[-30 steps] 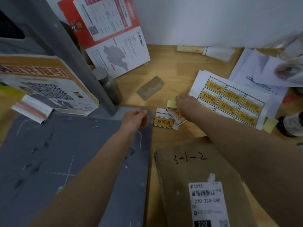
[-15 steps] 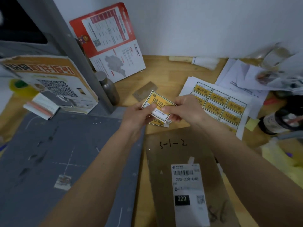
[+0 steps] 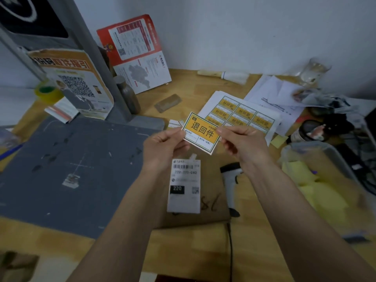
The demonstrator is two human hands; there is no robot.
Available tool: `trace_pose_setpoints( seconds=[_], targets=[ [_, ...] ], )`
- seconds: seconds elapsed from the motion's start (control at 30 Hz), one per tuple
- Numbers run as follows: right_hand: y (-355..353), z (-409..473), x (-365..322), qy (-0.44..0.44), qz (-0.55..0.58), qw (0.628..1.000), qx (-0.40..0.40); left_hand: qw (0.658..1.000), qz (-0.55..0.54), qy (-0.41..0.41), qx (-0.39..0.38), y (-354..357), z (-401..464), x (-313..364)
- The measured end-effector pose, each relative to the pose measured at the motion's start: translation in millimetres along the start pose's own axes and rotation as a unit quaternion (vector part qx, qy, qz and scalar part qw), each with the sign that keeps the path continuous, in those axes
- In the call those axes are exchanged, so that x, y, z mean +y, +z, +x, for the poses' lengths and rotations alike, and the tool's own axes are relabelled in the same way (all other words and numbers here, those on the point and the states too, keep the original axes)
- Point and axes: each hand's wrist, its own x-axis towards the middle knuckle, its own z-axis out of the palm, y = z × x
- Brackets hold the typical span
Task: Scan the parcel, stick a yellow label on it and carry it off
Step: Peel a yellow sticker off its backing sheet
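I am pinching the yellow label [image 3: 201, 132] by its two side edges, left hand [image 3: 162, 146] and right hand [image 3: 242, 144], above the flat brown parcel [image 3: 211, 192] lying on the wooden desk [image 3: 264, 241]. Thin and floppy, the label is probably curling easily, so I am keeping to the edges. The scanner [image 3: 231, 180] is crowding the parcel's right side; the near edge looks freer.

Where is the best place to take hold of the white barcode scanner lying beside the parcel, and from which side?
Probably the handle of the scanner, taken from above on its right side. It lies flat on the table, dark head away from the person, and the parcel sits close along its left, so the right is freer.
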Motion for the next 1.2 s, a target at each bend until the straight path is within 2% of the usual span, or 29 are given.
trace_pose_setpoints(
  seconds=[0.1,0.23,0.3,0.43,0.53,0.77,0.93,1.0,1.1,1.2],
  targets=[
    [-15.3,-15.6,1.7,-0.003,0.006,1.000,-0.019,0.999,-0.003,0.012,0.048,9.3,-24.4,-4.2],
    [-31.8,-33.7,5.3,0.006,0.044,0.999,-0.022,0.998,-0.010,0.015,0.068,17.7,-43.4,-4.2],
    [-37.7,-41.5,4.4,0.003,0.060,0.998,-0.010,0.999,-0.020,0.010,0.036,22.3,-47.2,-2.4],
    [-36.3,-55.5,0.4,-0.017,0.074,0.997,0.012,0.991,-0.073,-0.038,-0.103,38.8,-55.8,3.9],
    [-24.0,-65.7,-3.9,-0.045,0.063,0.997,0.015,0.988,-0.083,-0.044,-0.125,42.2,-63.2,12.0],
    [11.3,-75.6,-12.6,-0.106,-0.021,0.994,0.032,0.992,-0.005,0.004,-0.127,8.8,-61.6,36.5],
    [26.5,-77.3,-13.4,-0.121,-0.048,0.989,0.066,0.986,0.077,0.094,-0.117,-6.7,-58.2,46.9],
    [32.7,-79.4,-14.9,-0.135,-0.068,0.984,0.093,0.982,0.097,0.112,-0.119,-9.9,-59.3,51.0],
    [43.9,-84.1,-21.0,-0.204,-0.118,0.961,0.146,0.975,0.134,0.135,-0.119,-13.1,-62.3,53.8],
    [58.3,-93.7,-31.9,-0.225,-0.105,0.964,0.094,0.957,0.184,0.189,-0.119,-14.7,-64.2,52.6]
  ],
)
